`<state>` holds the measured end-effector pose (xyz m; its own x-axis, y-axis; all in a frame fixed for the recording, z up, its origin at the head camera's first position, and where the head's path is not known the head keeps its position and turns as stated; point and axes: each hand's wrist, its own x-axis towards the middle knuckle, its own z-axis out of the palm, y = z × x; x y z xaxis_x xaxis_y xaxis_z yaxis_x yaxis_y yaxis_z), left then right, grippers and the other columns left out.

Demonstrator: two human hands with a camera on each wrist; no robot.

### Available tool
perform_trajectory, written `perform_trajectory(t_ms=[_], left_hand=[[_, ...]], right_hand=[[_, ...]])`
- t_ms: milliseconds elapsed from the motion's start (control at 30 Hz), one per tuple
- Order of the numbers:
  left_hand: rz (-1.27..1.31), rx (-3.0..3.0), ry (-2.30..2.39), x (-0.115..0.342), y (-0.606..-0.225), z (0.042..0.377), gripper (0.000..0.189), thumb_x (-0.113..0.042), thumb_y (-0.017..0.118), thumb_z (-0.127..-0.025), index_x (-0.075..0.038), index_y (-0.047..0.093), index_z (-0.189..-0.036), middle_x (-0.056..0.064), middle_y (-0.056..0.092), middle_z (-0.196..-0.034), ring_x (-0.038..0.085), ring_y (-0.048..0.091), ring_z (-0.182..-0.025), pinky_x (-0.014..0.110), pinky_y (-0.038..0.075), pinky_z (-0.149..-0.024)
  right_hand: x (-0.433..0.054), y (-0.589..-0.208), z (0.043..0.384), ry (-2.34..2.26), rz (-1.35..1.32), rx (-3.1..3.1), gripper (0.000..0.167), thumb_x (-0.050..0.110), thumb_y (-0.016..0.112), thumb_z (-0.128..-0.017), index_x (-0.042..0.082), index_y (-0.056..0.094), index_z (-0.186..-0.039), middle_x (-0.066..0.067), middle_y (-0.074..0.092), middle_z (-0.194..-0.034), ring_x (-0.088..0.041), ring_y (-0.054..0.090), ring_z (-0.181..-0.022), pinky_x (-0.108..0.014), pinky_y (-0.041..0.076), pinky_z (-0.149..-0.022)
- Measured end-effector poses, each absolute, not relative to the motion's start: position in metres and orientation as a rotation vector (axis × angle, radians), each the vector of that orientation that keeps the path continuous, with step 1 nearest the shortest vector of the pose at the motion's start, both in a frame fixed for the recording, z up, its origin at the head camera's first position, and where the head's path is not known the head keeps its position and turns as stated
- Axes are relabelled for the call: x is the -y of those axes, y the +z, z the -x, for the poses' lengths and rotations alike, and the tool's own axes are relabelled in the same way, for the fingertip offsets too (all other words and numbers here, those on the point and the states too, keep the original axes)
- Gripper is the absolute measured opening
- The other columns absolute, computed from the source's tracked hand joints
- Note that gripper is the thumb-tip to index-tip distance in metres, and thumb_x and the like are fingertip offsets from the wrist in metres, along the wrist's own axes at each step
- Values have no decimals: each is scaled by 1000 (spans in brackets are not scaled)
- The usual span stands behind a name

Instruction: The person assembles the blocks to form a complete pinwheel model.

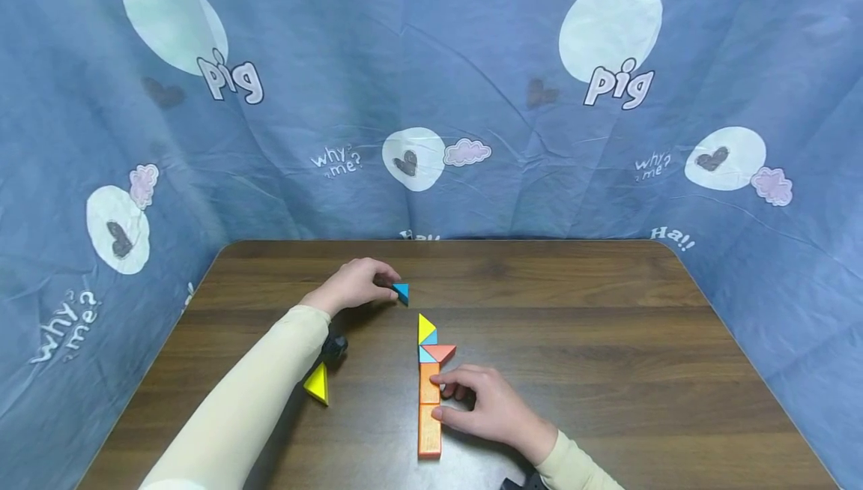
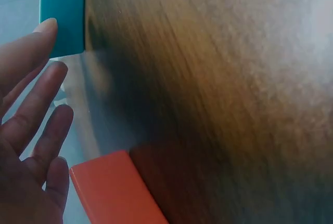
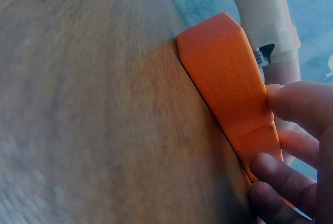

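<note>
One block lies left of the block row.

Wears plain cream sleeves: a left sleeve over the left part of the table, a right sleeve toward its near edge. Has, on the left, a smooth, fairly close fit with slight creasing at the cuff, and a whiter curved edge farther up the arm. Bears a small black device at the left wrist, its outline knobbly, and a dark device, partly out of view, at the right. Leaves left hand and right hand bare.
</note>
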<state>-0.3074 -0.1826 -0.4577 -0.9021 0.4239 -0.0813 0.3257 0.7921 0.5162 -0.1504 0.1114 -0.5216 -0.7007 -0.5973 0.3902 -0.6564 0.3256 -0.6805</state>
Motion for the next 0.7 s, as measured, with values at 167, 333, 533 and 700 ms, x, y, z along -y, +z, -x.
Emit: perform_trajectory(t_ms=[167,333,533,700], left_hand=[[-608,-2798,693,181,-458,310,26,-32,79,-85,-20,75,-108,-11,70,-97,10,63,-91,42,46,-88],[-653,-2818,643,180,-460,311,18,-33,80,-84,-24,76,-98,-15,68,-88,9,61,-85,44,40,-84],[-677,-2828,586,179,-462,314,16,-35,80,-84,-27,75,-97,-17,67,-86,8,60,-86,46,36,-86],[-713,-2827,558,179,-462,318,12,-35,79,-85,-28,74,-94,-18,66,-84,9,59,-85,46,35,-86]], right_hand=[[-111,-523,151,1328,-1200,2490,36,35,78,-85,18,71,-116,10,64,-88,-1,58,-77,-18,48,-72],[-111,-523,151,1328,-1206,2486,36,34,79,-85,17,71,-116,10,64,-88,-1,58,-76,-17,48,-71],[-111,-522,150,1332,-1199,2496,37,33,79,-84,17,71,-116,10,64,-88,-2,58,-76,-18,49,-71],[-111,-521,150,1333,-1192,2514,37,33,79,-84,17,71,-116,10,65,-88,-2,58,-77,-18,49,-71]])
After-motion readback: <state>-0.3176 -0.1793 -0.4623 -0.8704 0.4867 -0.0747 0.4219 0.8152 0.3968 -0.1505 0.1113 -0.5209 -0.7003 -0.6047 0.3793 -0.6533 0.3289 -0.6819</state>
